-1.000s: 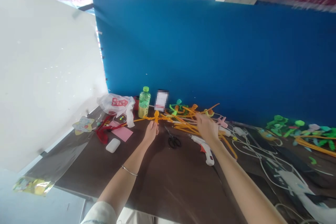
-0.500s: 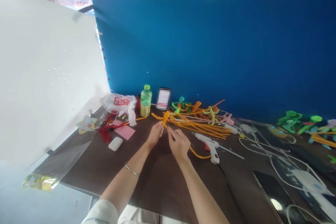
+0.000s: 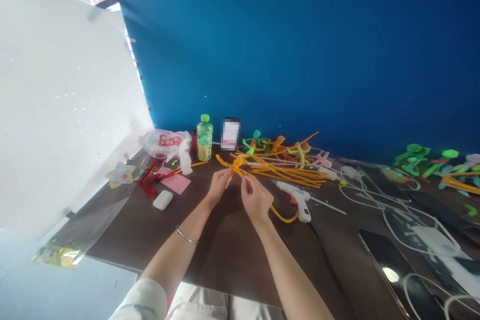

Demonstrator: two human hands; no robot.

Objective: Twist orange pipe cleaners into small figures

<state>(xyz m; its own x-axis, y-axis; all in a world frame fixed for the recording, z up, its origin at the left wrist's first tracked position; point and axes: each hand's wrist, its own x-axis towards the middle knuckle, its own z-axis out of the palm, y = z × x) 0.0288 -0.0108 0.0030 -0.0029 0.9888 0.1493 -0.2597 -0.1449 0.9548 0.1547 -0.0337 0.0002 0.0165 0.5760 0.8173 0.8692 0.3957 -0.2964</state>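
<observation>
Over the middle of the brown table, my left hand (image 3: 221,183) pinches a small figure of twisted orange pipe cleaner (image 3: 237,163) near its lower part. My right hand (image 3: 257,199) grips an orange strand of the same figure between thumb and fingers. A long orange tail (image 3: 285,219) curves out to the right from behind my right hand, toward the glue gun. Just behind the figure lies a bundle of loose orange pipe cleaners (image 3: 296,176), with finished-looking figures in green, orange, yellow and pink around it.
A white glue gun (image 3: 300,199) lies on its side to the right, its cord running forward. A green-capped bottle (image 3: 204,139) and a propped phone (image 3: 230,135) stand at the back. White cables (image 3: 360,200) and a dark phone (image 3: 382,265) lie right; a white case (image 3: 163,200) sits left.
My hands stay on the orange figure. My right hand has shifted slightly along its strand, with fingers curled more, and more orange shows between the hands. The camera view has tilted a little.
</observation>
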